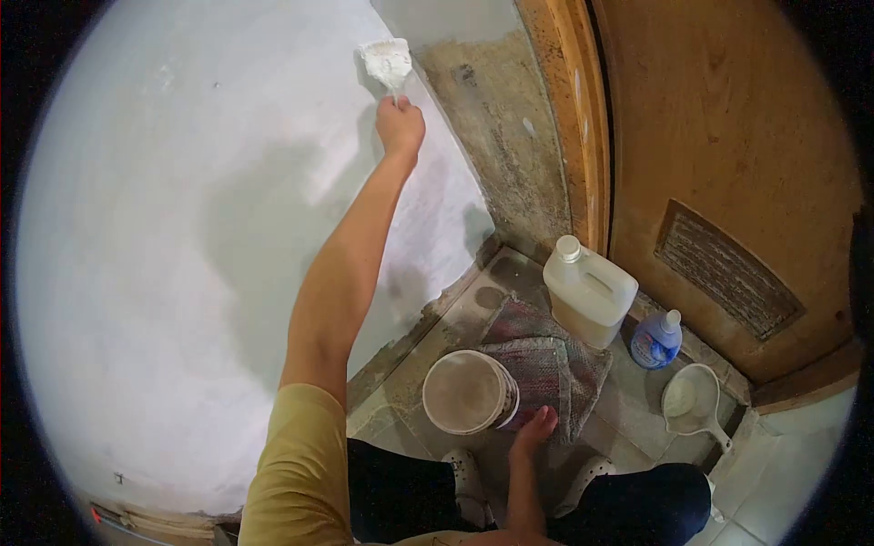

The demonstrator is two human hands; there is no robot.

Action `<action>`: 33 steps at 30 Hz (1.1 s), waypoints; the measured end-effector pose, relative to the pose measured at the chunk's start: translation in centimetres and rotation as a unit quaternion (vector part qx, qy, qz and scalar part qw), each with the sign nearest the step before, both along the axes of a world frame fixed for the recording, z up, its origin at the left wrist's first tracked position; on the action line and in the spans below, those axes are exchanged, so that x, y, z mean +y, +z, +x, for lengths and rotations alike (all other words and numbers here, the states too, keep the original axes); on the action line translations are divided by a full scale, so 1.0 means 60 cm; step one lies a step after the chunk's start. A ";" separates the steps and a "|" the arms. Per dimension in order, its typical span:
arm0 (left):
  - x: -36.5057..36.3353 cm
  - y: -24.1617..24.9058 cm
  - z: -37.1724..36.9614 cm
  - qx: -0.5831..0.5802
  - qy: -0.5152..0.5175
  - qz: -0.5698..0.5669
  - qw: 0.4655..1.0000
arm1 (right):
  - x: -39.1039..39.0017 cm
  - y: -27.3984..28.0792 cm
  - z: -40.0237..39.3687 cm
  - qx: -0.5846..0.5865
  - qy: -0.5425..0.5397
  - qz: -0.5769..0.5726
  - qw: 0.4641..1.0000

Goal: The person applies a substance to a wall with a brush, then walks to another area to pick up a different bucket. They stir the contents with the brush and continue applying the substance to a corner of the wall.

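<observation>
Grey wall (182,227) beside a wooden door (728,136): our left hand (401,126) grips a loaded brush (386,62) at the painted edge; our right hand (533,429) rests spread by the bucket (466,393) on the floor. We judge even strokes overlapping the wet margin serve best.

Domestic interior under repainting, likely a utility corner or bathroom entry. Evidence: freshly whitened wall (182,227) at 9 o'clock, bare stained plaster strip (510,146) at 12 o'clock, wooden door (728,136) with louvred vent (728,273) at 2 o'clock. On the tiled floor (637,400) at 5 o'clock: paint bucket (469,393), rag mat (555,359), jerrycan (589,291), detergent bottle (656,338), dipper (692,400).
</observation>
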State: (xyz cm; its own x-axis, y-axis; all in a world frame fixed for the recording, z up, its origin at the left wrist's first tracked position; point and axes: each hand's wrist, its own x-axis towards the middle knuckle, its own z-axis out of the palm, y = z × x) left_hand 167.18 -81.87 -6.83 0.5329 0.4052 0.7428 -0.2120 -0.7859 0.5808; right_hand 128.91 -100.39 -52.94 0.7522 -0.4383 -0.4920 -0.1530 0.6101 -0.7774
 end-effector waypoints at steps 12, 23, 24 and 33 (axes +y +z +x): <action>-0.050 0.018 -0.007 0.058 0.120 0.064 0.989 | -0.032 0.034 -0.004 0.046 0.043 0.014 0.998; 0.002 0.050 -0.050 0.168 0.094 0.236 0.952 | -0.006 0.049 -0.006 0.056 0.021 0.034 0.998; -0.005 0.048 -0.057 0.167 0.115 0.193 0.960 | -0.012 0.042 -0.007 0.046 0.043 0.053 0.997; -0.080 0.103 -0.070 0.199 0.140 0.197 0.950 | -0.025 0.023 0.000 0.049 0.019 0.005 0.999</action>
State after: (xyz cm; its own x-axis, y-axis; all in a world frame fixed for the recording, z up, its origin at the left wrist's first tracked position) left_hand 162.96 -86.66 -0.67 0.7157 0.3056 0.6279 0.2128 -0.9518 0.2207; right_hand 128.94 -101.90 -51.55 0.7156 -0.4051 -0.5690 -0.2519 0.6102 -0.7511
